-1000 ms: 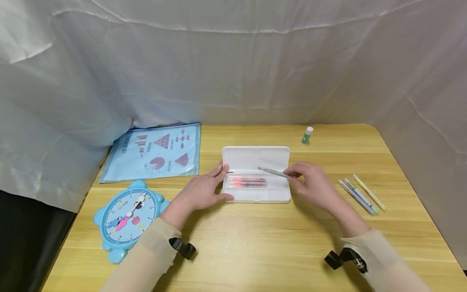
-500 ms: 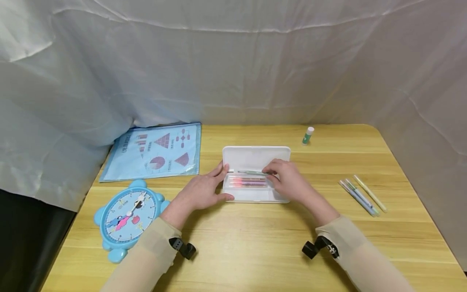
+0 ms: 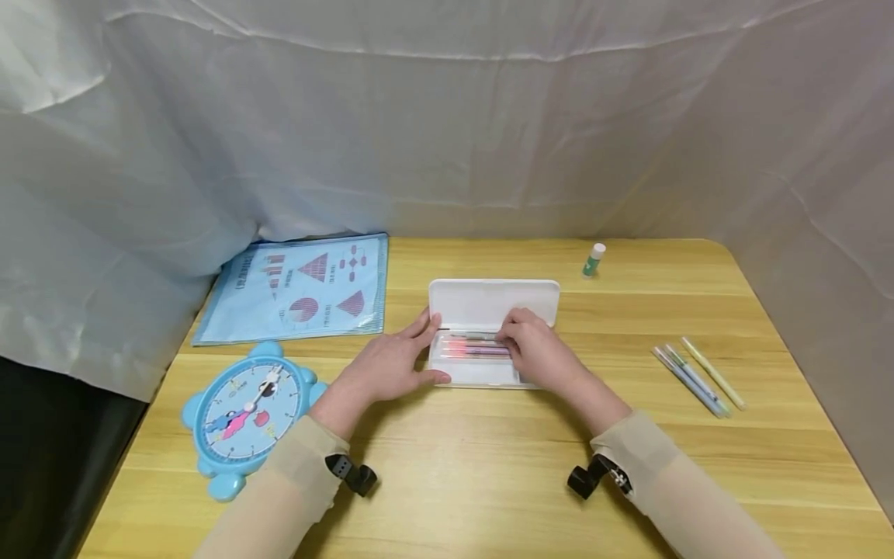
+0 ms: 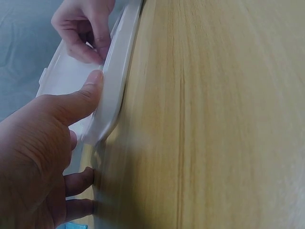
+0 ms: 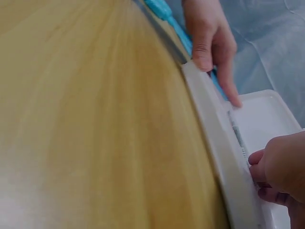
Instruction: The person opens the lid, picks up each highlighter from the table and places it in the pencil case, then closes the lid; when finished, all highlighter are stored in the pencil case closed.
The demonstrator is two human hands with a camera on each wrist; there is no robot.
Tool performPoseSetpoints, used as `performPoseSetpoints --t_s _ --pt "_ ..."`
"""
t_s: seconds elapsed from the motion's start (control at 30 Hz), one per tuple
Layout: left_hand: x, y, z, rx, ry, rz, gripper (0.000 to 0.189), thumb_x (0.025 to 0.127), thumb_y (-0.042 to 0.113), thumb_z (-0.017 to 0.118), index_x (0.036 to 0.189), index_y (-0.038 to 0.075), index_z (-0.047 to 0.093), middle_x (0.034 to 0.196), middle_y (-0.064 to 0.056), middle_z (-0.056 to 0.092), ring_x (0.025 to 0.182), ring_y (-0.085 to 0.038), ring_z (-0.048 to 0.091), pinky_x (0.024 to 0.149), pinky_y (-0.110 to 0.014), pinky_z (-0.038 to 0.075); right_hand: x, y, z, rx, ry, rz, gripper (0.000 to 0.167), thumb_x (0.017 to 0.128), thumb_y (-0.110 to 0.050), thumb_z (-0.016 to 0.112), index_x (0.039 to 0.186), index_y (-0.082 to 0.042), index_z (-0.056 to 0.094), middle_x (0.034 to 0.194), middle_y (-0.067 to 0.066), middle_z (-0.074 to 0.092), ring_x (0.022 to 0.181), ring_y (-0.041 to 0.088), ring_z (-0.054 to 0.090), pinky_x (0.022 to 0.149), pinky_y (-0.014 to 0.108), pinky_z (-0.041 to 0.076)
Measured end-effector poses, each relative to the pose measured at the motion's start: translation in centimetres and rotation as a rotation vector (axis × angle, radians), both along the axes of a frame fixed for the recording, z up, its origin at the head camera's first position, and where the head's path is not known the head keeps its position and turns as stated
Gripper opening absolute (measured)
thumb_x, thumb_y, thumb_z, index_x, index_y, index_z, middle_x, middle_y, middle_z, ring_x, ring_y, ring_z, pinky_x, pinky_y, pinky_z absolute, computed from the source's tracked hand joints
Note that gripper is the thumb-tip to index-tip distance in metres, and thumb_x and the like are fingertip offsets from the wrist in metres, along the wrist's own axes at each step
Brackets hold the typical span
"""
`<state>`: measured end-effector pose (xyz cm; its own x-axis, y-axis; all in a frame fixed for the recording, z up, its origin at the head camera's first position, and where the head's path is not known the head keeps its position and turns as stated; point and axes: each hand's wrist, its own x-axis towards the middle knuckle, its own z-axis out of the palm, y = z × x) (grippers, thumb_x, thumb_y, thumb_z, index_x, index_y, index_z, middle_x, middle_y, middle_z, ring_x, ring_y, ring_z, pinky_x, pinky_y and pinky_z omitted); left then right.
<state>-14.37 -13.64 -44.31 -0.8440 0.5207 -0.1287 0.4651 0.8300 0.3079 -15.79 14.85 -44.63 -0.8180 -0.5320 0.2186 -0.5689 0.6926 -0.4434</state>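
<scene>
A white pencil case [image 3: 482, 374] lies with its lid raised in the middle of the table. At its left end, my left hand [image 3: 393, 366] holds it between thumb and fingers; the left wrist view shows the thumb [image 4: 90, 88] on the rim. Several pens [image 3: 468, 352] with pinkish and purple parts lie side by side in the case. My right hand [image 3: 548, 355] is over the right part of the tray, its fingertips pinching the end of a grey-green pen [image 5: 238, 137] set low along the hinge side. The far end of that pen is hidden by the hand.
Several more pens [image 3: 691, 382], one of them a yellow pen [image 3: 714, 373], lie to the right. Behind the case stands a green-and-white glue stick [image 3: 594, 261]. On the left are a blue toy clock [image 3: 244, 427] and a blue printed pouch [image 3: 293, 295]. A grey cloth [image 3: 447, 140] hangs behind.
My right hand has moved left from the case's right edge, bringing the grey-green pen down into the tray beside the other pens. The left hand has stayed on the case.
</scene>
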Motion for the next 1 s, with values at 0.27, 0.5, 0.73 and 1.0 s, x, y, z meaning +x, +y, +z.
performPoseSetpoints --t_s 0.27,0.5,0.73,1.0 --pt "0.0 0.0 0.0 0.005 0.008 -0.012 0.103 0.096 0.071 0.062 0.169 0.015 0.018 0.175 -0.007 0.013 0.129 -0.038 0.062 0.093 -0.050 0.054 0.3 0.4 0.4 -0.047 -0.016 0.021 0.013 0.094 0.008 0.072 0.101 0.001 0.080 0.098 0.007 0.068 0.096 0.024 0.065 0.087 0.040 0.058" --pt "-0.1 0.0 -0.1 -0.006 0.009 -0.013 0.103 0.096 0.072 0.062 0.169 0.015 0.016 0.175 -0.008 0.013 0.128 -0.039 0.062 0.093 -0.049 0.054 0.6 1.9 2.4 -0.163 -0.059 0.019 0.013 0.094 0.009 0.072 0.106 0.005 0.078 0.102 0.011 0.070 0.096 0.028 0.068 0.086 0.045 0.058" --pt "0.0 -0.1 -0.1 0.000 0.001 -0.015 0.102 0.096 0.071 0.062 0.169 0.015 0.016 0.175 -0.008 0.012 0.130 -0.040 0.061 0.094 -0.050 0.054 1.6 4.1 4.2 -0.228 -0.047 -0.010 0.017 0.093 0.010 0.073 0.107 0.002 0.078 0.100 0.008 0.072 0.096 0.028 0.071 0.086 0.050 0.058" --pt "0.0 0.0 -0.1 0.000 0.011 -0.017 0.103 0.096 0.072 0.061 0.169 0.016 0.015 0.175 -0.008 0.011 0.126 -0.040 0.064 0.089 -0.048 0.055 3.6 7.6 6.0 -0.236 0.034 -0.063 0.019 0.093 0.008 0.076 0.107 -0.005 0.079 0.107 0.007 0.075 0.096 0.026 0.069 0.081 0.049 0.056"
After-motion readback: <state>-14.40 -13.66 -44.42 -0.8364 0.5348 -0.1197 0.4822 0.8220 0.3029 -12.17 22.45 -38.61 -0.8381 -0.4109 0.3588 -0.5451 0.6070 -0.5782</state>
